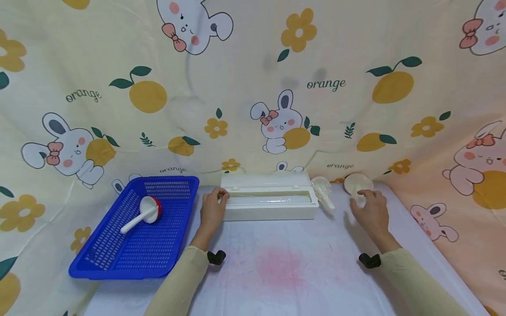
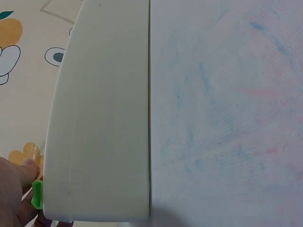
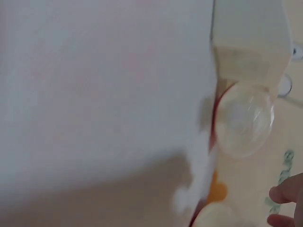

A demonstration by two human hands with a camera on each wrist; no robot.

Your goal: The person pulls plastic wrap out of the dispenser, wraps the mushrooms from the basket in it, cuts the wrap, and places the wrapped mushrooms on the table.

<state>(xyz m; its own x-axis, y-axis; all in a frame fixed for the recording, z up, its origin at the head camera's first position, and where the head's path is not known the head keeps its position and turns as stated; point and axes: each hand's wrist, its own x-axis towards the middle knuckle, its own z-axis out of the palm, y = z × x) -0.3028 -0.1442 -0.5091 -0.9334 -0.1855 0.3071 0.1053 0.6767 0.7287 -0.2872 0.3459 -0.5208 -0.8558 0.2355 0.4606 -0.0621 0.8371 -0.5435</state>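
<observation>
A long white cling film box (image 1: 269,213) lies with its lid raised, a film roll (image 1: 272,199) inside. My left hand (image 1: 213,208) is at the box's left end, thumb and finger pinching the film's edge there. In the left wrist view, a small green piece (image 2: 37,195) shows between the left fingers and the box end. My right hand (image 1: 370,214) hovers, fingers bent and apart, near the handle of a pale ladle (image 1: 357,183). Between that ladle and the box lies a film-wrapped ladle (image 1: 322,188). The right wrist view shows only the right fingertips (image 3: 280,194).
A blue plastic basket (image 1: 130,263) stands on the left, holding a red and white ladle (image 1: 149,210). The table (image 1: 284,267) has a white cover with pink stains. Behind it hangs a printed curtain (image 1: 237,79).
</observation>
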